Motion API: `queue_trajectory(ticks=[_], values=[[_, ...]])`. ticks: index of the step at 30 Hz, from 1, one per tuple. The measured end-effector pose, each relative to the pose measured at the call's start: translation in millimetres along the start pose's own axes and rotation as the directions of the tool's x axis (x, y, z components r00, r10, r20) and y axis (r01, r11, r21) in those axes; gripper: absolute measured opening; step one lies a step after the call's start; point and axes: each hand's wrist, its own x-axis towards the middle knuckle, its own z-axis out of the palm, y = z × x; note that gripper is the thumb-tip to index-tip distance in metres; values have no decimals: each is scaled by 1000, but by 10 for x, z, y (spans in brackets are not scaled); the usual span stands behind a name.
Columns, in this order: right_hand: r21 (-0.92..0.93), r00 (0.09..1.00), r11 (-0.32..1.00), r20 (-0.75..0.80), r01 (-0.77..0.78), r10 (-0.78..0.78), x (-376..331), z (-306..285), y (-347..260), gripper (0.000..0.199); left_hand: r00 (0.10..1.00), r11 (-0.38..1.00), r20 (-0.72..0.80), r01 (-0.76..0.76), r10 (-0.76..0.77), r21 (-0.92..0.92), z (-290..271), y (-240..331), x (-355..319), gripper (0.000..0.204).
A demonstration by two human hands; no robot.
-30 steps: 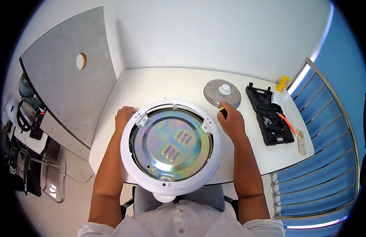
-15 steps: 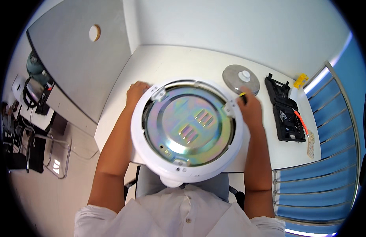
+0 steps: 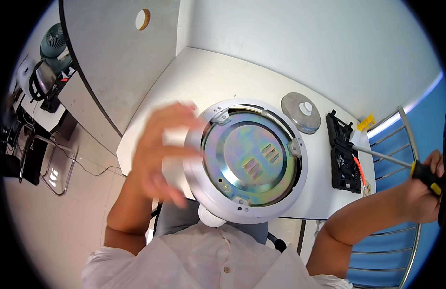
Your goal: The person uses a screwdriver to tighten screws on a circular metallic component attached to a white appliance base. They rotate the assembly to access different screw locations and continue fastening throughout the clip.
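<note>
A round white appliance body [image 3: 305, 192] sits at the table's front edge, leaning toward my lap. Inside its rim is a shiny, rainbow-tinted metal plate [image 3: 235, 151] with slots and small brackets around it. My left hand [image 3: 163, 151], blurred by motion, is spread over the body's left rim; I cannot tell whether it touches. Far to the right, my right hand [image 3: 423, 192] grips a screwdriver [image 3: 382, 157] by its black and yellow handle, the long metal shaft pointing left, apart from the appliance.
A grey metal lid with a white knob [image 3: 297, 115] lies behind the appliance. An open black tool case [image 3: 343, 168] and an orange flexible shaft [image 3: 359, 171] are to the right, beside a metal railing [image 3: 413, 139]. At left, a partition [image 3: 112, 62] borders the table.
My right hand has swung from the rim out to the far right with the screwdriver. My left hand has come off the far left side toward me, fingers spread. The appliance appears further right.
</note>
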Motion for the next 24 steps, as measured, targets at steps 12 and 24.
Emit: queue_trajectory(ticks=[12, 24], values=[[-171, 733, 924, -566, 342, -376, -908, 251, 273, 24, 908, 972, 400, 25, -120, 234, 169, 491, 18, 44], [-294, 619, 899, -653, 325, -437, -820, -248, 216, 24, 935, 928, 339, -32, -103, 371, 31, 544, 401, 49]])
